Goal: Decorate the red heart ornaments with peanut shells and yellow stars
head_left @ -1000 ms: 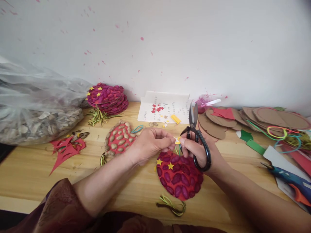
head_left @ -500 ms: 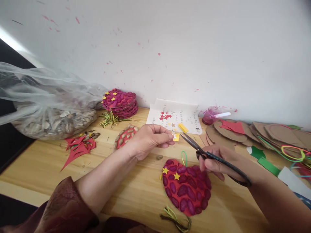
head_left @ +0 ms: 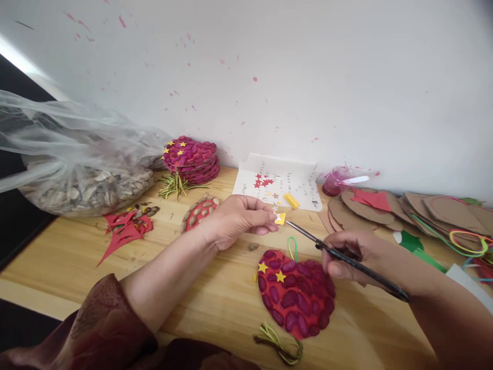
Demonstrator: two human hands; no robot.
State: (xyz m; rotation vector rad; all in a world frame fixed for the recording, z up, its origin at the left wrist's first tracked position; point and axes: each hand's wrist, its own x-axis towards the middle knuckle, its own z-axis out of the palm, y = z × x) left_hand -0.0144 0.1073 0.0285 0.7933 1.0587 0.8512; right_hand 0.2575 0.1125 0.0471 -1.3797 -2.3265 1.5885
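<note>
Between the thumb and fingers of my left hand (head_left: 246, 221) is a small piece of yellow paper (head_left: 281, 219) with a white star shape on it. My right hand (head_left: 352, 257) is closed round the handles of dark scissors (head_left: 319, 244), whose tips point left, right beside the paper's edge. Below them lies a red heart-shaped ornament (head_left: 295, 298) covered with purple-dyed seeds or shells, with two yellow stars (head_left: 280, 276) on its left part and a green loop (head_left: 293, 248) at its top.
Behind my hands a written sheet (head_left: 300, 177) carries red stars (head_left: 264, 180) and a folded yellow strip (head_left: 291, 200). Left are red scraps (head_left: 125, 234), a stack of purple ornaments (head_left: 196, 159) and a plastic bag of shells (head_left: 92, 187). Right are a purple-stained cup (head_left: 333, 182) and cardboard shapes (head_left: 362, 210).
The scissors have turned edge-on, their blades now looking closed together, and my right hand has shifted slightly right. The left hand still holds the yellow paper in nearly the same place.
</note>
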